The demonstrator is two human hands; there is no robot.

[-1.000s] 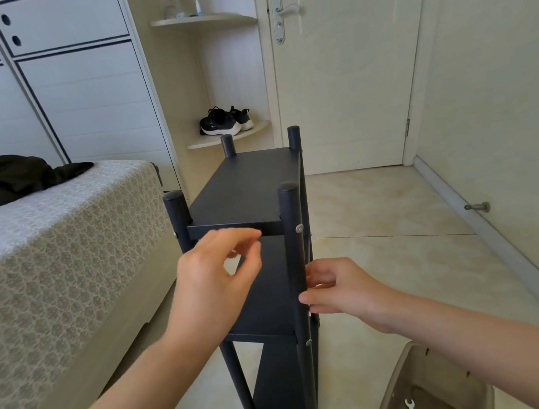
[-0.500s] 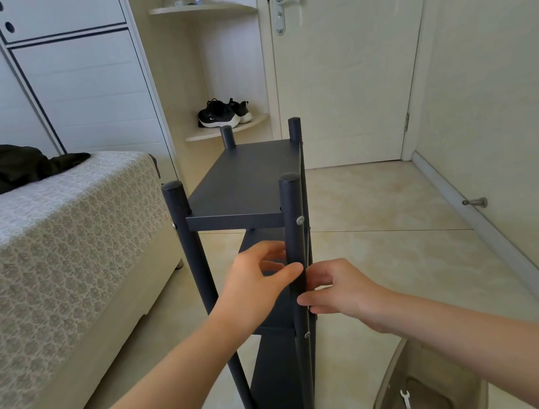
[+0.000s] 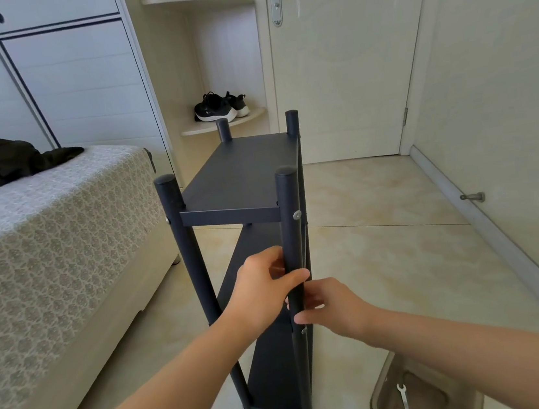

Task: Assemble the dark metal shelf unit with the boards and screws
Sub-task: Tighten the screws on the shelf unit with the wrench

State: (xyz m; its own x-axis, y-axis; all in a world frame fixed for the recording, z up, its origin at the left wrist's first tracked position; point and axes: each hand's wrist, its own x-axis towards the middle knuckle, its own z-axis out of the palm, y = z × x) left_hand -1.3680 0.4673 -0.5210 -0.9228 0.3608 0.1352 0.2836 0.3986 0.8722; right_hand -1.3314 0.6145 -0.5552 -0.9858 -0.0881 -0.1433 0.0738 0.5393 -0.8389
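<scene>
The left hand wraps the front right post at mid-height, thumb across its face. Just below, the right hand pinches the same post from the right; whether it also holds anything small cannot be told. The dark shelf unit stands upright at frame centre on the tiled floor, with four posts and three boards. Two screw heads show at top-board level, one on each near post. In the lower right, a bin holds one wrench. A bed fills the left, and two shoes sit on a corner shelf above centre.
</scene>
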